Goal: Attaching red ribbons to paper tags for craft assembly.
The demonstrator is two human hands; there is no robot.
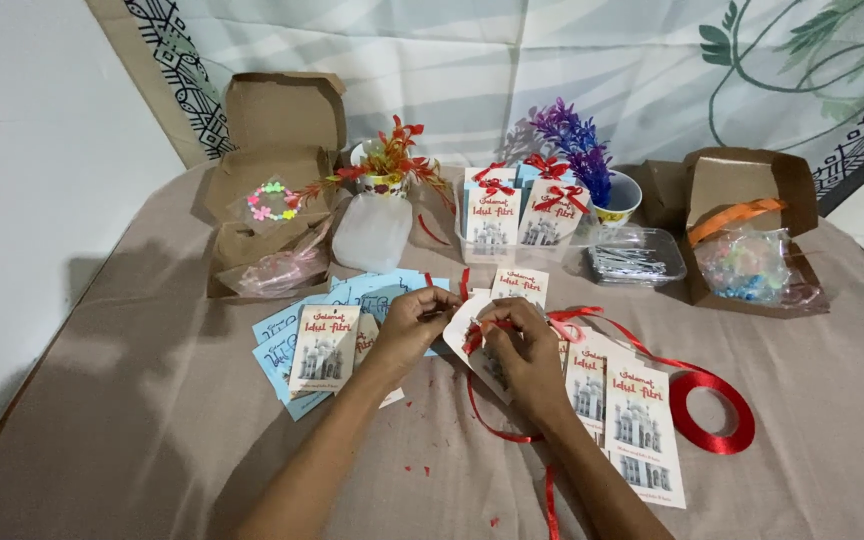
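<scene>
Beige cloth covers the worktop (132, 420), backed by a pale printed curtain. Centre: the left hand (414, 322) and right hand (524, 352), both closed in a pinch, hold a white paper card with a building print (464, 322) and work thin red satin ribbon (500, 432) at its top edge. Finished cards with red bows (517, 210) stand upright behind (several visible). Flat, bowless cards (642, 425) lie at right beside the glossy red ribbon spool (717, 410); light-blue and white cards (302, 340) lie fanned at left. Judged roughly midway.
</scene>
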